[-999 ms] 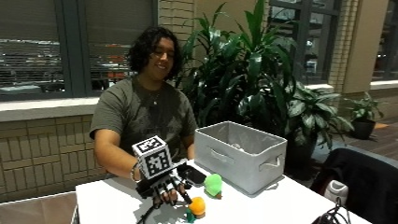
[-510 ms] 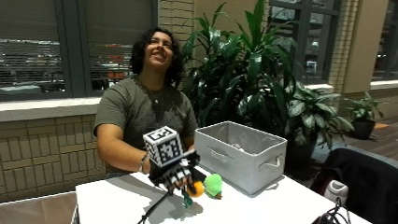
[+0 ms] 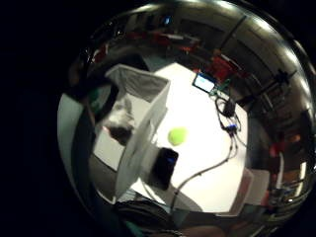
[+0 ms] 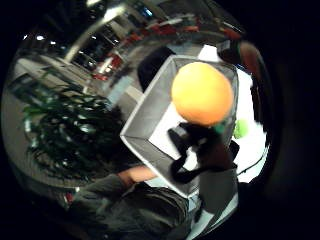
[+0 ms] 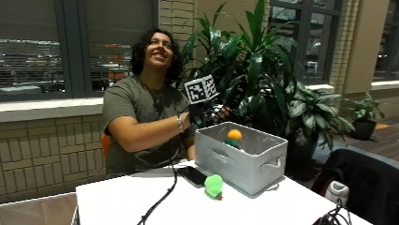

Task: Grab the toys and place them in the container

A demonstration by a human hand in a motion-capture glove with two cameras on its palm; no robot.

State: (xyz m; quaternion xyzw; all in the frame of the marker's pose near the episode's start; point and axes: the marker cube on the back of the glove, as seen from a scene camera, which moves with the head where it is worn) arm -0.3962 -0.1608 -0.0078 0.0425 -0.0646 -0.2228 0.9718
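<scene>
My gloved right hand [image 5: 210, 112] hovers above the near-left corner of the grey container [image 5: 249, 161], fingers spread and touching nothing. Just below it an orange toy with a green base [image 5: 233, 136] sits in the air over the container's opening, apart from the fingers. The thumb side palm view shows the orange toy [image 4: 202, 93] close to the palm, above the container [image 4: 145, 145]. A green toy [image 5: 214, 186] lies on the white table [image 5: 112, 201] in front of the container; the green toy [image 3: 177, 136] also appears beside the container wall [image 3: 148, 123]. A blurred grey-and-dark thing [image 3: 118, 124] lies inside.
A black phone [image 5: 192, 175] lies on the table left of the green toy, and a black cable [image 5: 159, 201] runs toward the front edge. Large plants [image 5: 262, 75] stand behind the container. A dark chair back [image 5: 368, 180] is at the right.
My hand rose from the table with the orange toy, moved right to above the container, and let the toy go. The green toy stays on the table.
</scene>
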